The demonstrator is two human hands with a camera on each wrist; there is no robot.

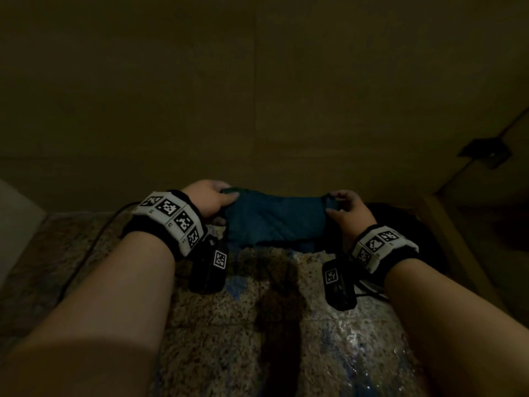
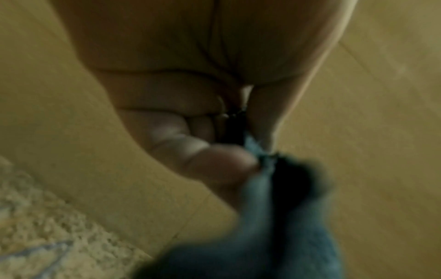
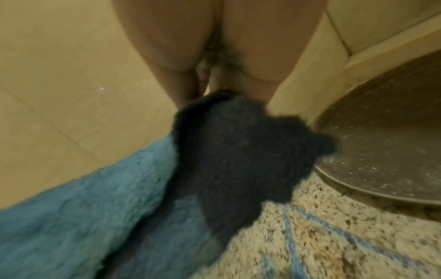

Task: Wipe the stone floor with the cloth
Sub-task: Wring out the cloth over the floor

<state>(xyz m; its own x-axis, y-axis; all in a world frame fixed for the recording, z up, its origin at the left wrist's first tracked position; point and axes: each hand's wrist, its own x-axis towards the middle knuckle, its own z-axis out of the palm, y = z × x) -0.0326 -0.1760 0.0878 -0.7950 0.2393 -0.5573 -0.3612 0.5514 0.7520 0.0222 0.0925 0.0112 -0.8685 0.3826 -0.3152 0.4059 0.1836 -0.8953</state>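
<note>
A teal cloth (image 1: 274, 219) hangs stretched between my two hands, over the far edge of the speckled stone floor (image 1: 229, 325). My left hand (image 1: 211, 200) pinches its left top corner, thumb against fingers. My right hand (image 1: 346, 207) pinches the right top corner. In the left wrist view the cloth (image 2: 274, 217) runs down from my fingertips (image 2: 229, 162). In the right wrist view the cloth (image 3: 95, 198) drapes from the hand (image 3: 214, 56), with its near fold dark in shadow. Its lower edge lies near the stone floor (image 3: 334, 236).
A tan tiled wall (image 1: 257, 96) rises just behind the cloth. A dark round metal basin (image 3: 393, 141) stands at the right on the stone. Blue lines and wet shine mark the stone near me. A black cable (image 1: 86, 253) trails at the left.
</note>
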